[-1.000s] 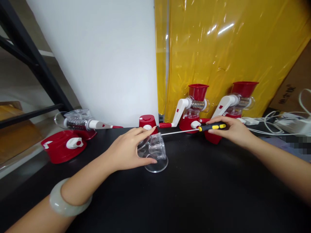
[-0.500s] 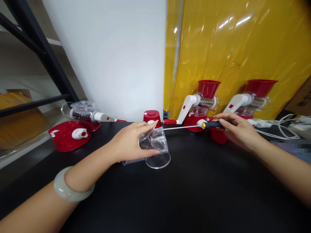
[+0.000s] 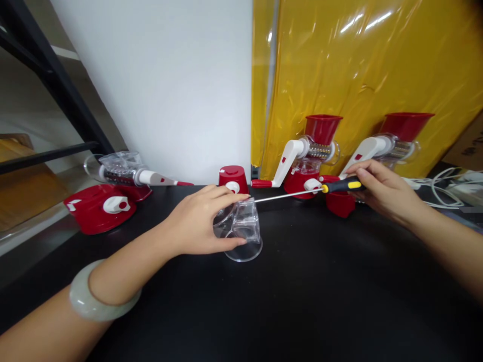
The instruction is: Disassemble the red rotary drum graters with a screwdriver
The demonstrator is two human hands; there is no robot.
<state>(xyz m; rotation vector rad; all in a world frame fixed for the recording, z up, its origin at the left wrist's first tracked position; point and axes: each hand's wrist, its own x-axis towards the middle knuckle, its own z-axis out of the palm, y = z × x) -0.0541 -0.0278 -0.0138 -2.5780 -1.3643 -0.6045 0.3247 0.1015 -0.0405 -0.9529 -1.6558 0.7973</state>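
Note:
A clear plastic grater housing (image 3: 247,226) rests on the black table, its round rim toward me. My left hand (image 3: 204,218) grips it from the left, thumb low and fingers over the top, covering part of it. In my right hand (image 3: 385,188) is a screwdriver (image 3: 343,186) with a black and yellow handle, pinched at the handle's end. Its long metal shaft points left, and the tip meets the upper right edge of the housing; whether it touches a screw I cannot see. Just behind the housing stands a small red base (image 3: 232,175) with a white knob.
Two red and white rotary graters (image 3: 320,151) stand at the back right by yellow wrapping (image 3: 362,65). At left are a red base (image 3: 100,208) and a clear grater drum assembly (image 3: 123,171) with its crank. White cables (image 3: 441,191) lie far right; a black shelf frame (image 3: 56,95) rises left.
The screwdriver's handle has turned, showing more yellow, and my right fingers have shifted toward its end. The housing is slightly tilted compared with before. The whole view has shifted a little.

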